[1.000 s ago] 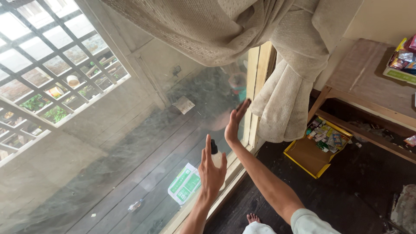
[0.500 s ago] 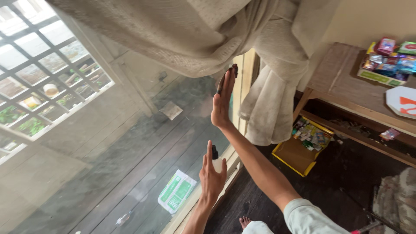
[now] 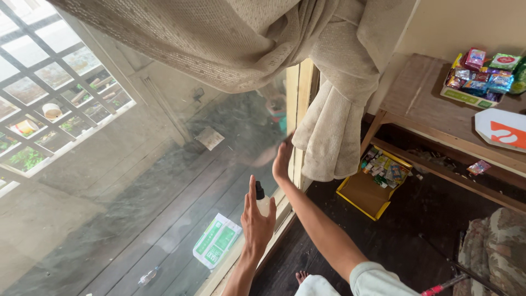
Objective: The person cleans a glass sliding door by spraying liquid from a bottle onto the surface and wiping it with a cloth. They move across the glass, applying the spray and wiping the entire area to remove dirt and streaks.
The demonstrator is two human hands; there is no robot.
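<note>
Wiping looks to be the step in hand: the right hand lies flat against the window pane, fingers spread and together in a plane, its grip around nothing that shows; whether a cloth sits under the palm cannot be told. The left hand is raised just below it with a small spray bottle, its grip closed round the pale body while the dark nozzle pokes up above the fingers. The bottle sits close to the glass, near the lower edge of the wooden window frame.

As a judgement, the next move calls for a sweep of the flat palm across the hazy glass, with the nozzle aimed at the pane and kept clear of the wiping arm.

The pane is smooth and hard but filmed with dust and grey streaks, so the plank floor and a green and white packet beyond it look cloudy. The frame is pale, squared timber. A coarse, loosely woven beige curtain is bunched and knotted just above the right hand, hanging in soft thick folds. To the right stands a rough wooden table carrying a tray of glossy sweet wrappers, and an open yellow cardboard box rests on the dark floor underneath.
</note>
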